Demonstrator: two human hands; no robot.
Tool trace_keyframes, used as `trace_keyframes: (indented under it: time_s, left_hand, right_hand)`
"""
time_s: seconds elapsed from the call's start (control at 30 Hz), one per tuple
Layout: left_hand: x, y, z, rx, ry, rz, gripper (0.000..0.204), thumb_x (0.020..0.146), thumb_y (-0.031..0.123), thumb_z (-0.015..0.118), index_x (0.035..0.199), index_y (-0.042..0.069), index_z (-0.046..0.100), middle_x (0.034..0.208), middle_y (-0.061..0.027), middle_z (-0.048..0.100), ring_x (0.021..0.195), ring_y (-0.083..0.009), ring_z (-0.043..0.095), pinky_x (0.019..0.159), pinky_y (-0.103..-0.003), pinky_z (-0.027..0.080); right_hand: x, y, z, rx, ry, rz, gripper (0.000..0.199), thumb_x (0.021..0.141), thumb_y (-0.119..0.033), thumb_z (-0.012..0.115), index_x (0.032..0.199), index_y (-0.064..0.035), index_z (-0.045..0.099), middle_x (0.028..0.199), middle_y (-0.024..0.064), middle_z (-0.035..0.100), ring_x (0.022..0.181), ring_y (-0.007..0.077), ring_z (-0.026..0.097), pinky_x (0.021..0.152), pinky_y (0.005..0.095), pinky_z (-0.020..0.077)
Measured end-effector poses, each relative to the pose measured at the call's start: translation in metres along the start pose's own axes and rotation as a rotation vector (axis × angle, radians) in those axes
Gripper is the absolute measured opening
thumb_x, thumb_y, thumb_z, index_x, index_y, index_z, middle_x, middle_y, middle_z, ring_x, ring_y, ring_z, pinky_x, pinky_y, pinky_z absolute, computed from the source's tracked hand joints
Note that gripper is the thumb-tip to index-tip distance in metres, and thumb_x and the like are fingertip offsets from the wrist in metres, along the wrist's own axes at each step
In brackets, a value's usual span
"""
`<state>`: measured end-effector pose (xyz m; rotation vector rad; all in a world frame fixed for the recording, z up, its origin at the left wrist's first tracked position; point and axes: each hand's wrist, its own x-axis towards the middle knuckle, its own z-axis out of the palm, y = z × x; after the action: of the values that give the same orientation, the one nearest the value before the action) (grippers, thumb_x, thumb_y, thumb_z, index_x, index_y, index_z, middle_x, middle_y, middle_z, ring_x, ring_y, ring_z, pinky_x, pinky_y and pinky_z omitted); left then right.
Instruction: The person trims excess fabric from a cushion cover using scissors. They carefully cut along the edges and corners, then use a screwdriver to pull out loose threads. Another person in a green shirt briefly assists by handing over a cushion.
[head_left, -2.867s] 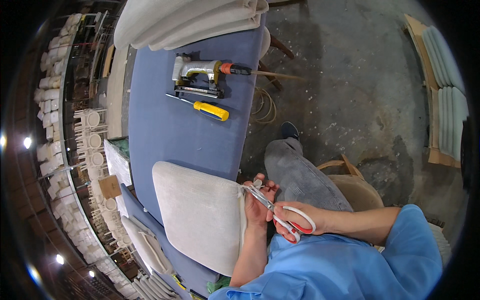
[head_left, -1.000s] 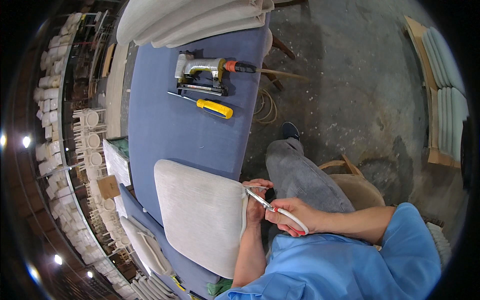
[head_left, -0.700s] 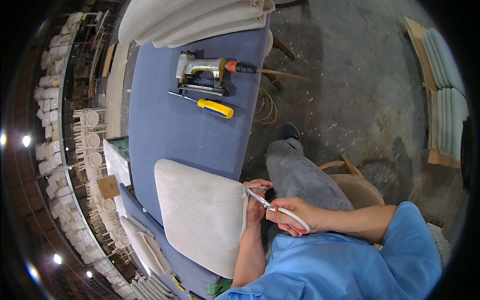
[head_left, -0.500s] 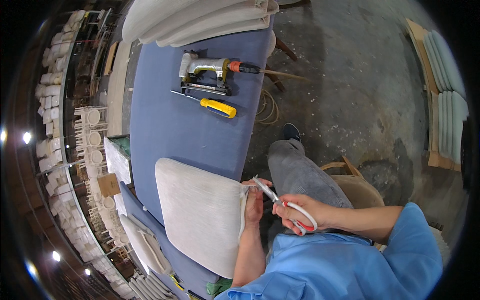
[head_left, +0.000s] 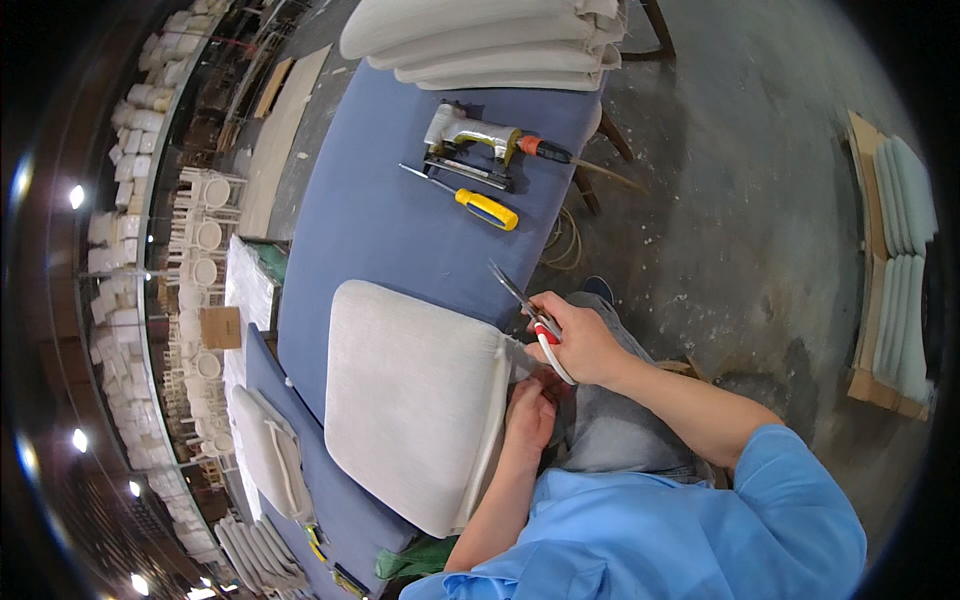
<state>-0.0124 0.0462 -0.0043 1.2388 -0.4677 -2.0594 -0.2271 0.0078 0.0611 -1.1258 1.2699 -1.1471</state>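
A pale, padded seat cushion (head_left: 415,405) lies on the blue padded table, its right edge toward me. At that edge my left hand (head_left: 530,412) is closed, fingers pinching the loose fabric edge (head_left: 520,362) by the cushion's corner; the fingertips are partly hidden. My right hand (head_left: 585,342) grips scissors (head_left: 545,335) with white and red handles. Their blades point up and left over the table's edge, apart from the fabric. Farther along the table lie a staple gun (head_left: 475,140) with a hose and a yellow-handled screwdriver (head_left: 487,208).
A stack of pale cushions (head_left: 490,40) sits at the table's far end. Another cushion (head_left: 268,450) lies at the left beside the blue table (head_left: 400,240). On the right, pale blue pads (head_left: 900,290) lean by cardboard. A coiled hose (head_left: 565,245) rests on the floor.
The scissors have moved away from the fabric corner, and their blades have swung up and left. My left hand has shifted back along the cushion's edge. The whole view has turned slightly.
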Motion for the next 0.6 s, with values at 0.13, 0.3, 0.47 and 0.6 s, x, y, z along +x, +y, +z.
trace_keyframes:
  time_s: [0.13,0.3,0.47,0.6]
  left_hand:
    - [-0.030,-0.008,-0.006,-0.164,0.000,0.074,0.044,0.102,0.028,0.069,0.144,0.025,0.055,0.137,-0.0087,0.064,0.122,-0.0310,0.062,0.110,-0.055,0.044]
    - [-0.080,-0.015,-0.062,-0.418,0.184,0.146,0.045,0.102,0.033,0.066,0.143,0.017,0.059,0.137,-0.0095,0.066,0.123,-0.0325,0.062,0.110,-0.057,0.046]
    - [-0.111,-0.001,-0.111,-0.356,0.290,0.296,0.043,0.104,0.036,0.060,0.134,0.006,0.063,0.129,-0.0174,0.070,0.114,-0.0343,0.068,0.102,-0.054,0.054]
    - [-0.176,0.043,-0.166,-0.354,0.507,0.390,0.042,0.105,0.036,0.060,0.137,0.008,0.061,0.129,-0.0149,0.070,0.108,-0.0309,0.072,0.081,-0.048,0.064]
  right_hand:
    - [0.007,0.000,0.009,-0.131,-0.024,0.002,0.055,0.081,-0.014,0.083,0.129,-0.0067,0.058,0.096,0.0097,0.072,0.088,0.0252,0.070,0.083,0.0361,0.0538]
    - [0.008,-0.002,0.033,-0.068,-0.046,0.003,0.049,0.078,-0.007,0.077,0.124,-0.0033,0.061,0.092,0.0054,0.070,0.080,0.0181,0.065,0.075,0.0331,0.0517]
    - [-0.008,-0.003,0.057,0.147,-0.167,0.071,0.047,0.075,-0.002,0.077,0.120,-0.0003,0.063,0.086,-0.0012,0.063,0.078,0.0077,0.058,0.070,0.0276,0.0484]
    - [-0.068,-0.008,0.103,0.334,-0.358,0.388,0.045,0.082,-0.002,0.080,0.122,-0.0035,0.059,0.089,0.0032,0.065,0.077,0.0116,0.065,0.070,0.0267,0.0527]
